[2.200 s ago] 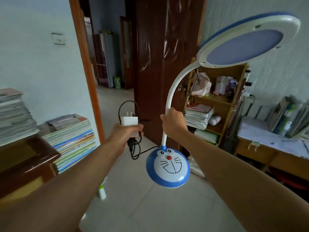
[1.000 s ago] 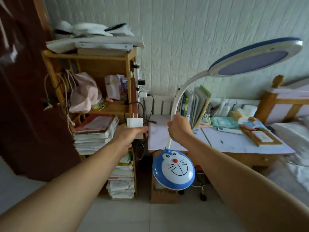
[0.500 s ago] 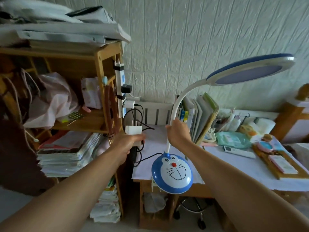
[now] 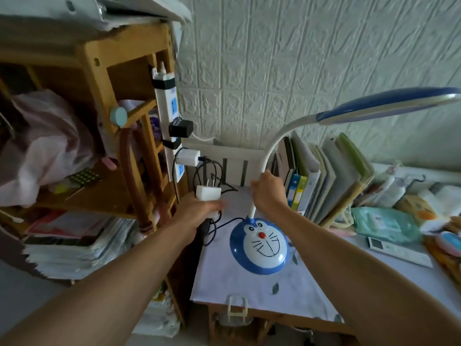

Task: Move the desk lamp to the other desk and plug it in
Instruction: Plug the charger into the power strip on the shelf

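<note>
A: Head view, item one?
B: Desk lamp (image 4: 259,248). Blue and white round base with a cartoon cat face, white gooseneck, blue-topped disc head out to the right. The base is over the left end of the worktop (image 4: 249,290), which has a pale leaf-print cover; whether it touches the cover I cannot tell.

A: Who has it?
B: Right hand (image 4: 268,192), closed around the lower gooseneck just above the base.

A: Item two?
B: White plug adapter (image 4: 208,196), two prongs pointing up. Left hand (image 4: 199,212) is wrapped around its lower part, with the black cord (image 4: 212,231) looping below the fist toward the lamp base.

A: Sockets?
B: White power strip (image 4: 169,121), fixed upright to the side of the wooden shelf unit (image 4: 99,71). A black adapter (image 4: 180,128) and a white charger (image 4: 188,157) are plugged in. The held adapter is just below and right of the strip's lower end, not touching.

A: Other worktop stock?
B: Upright books (image 4: 324,176) behind the lamp, a green wipes pack (image 4: 384,223), a white remote (image 4: 396,250) near the right edge.
</note>
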`<state>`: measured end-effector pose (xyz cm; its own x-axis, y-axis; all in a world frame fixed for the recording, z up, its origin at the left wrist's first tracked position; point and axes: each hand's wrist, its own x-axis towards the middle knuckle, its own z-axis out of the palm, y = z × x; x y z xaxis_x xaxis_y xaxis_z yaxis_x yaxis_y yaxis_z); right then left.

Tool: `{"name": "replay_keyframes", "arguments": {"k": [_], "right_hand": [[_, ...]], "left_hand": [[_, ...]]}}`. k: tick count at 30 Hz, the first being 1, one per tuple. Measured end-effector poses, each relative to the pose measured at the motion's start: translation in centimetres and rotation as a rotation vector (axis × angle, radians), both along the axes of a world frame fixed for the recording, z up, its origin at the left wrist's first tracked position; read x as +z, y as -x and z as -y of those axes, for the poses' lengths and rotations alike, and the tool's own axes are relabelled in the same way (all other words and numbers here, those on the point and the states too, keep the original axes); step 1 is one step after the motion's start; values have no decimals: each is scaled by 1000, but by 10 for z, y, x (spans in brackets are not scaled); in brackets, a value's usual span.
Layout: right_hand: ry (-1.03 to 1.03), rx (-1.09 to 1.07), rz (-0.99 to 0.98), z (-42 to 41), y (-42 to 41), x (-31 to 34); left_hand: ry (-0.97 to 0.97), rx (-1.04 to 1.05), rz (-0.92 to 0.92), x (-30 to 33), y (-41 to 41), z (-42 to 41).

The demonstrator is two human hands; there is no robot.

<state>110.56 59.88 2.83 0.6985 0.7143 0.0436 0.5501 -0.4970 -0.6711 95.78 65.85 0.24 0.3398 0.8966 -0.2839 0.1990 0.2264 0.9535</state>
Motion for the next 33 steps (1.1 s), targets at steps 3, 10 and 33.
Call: {"name": "replay_keyframes", "arguments": {"k": [3,10,33], "right_hand": [[-19,-54,-57,-25,-11,-10],[66,-39,33,-76,-41,-35],[-46,75,-168,-164,-110,-120]], "left_hand": [[-11,-59,-28,-3,-14,-25],[-98,-127,-49,-11,-45,-68],[39,81,-95,-75,-82,-96]]}}
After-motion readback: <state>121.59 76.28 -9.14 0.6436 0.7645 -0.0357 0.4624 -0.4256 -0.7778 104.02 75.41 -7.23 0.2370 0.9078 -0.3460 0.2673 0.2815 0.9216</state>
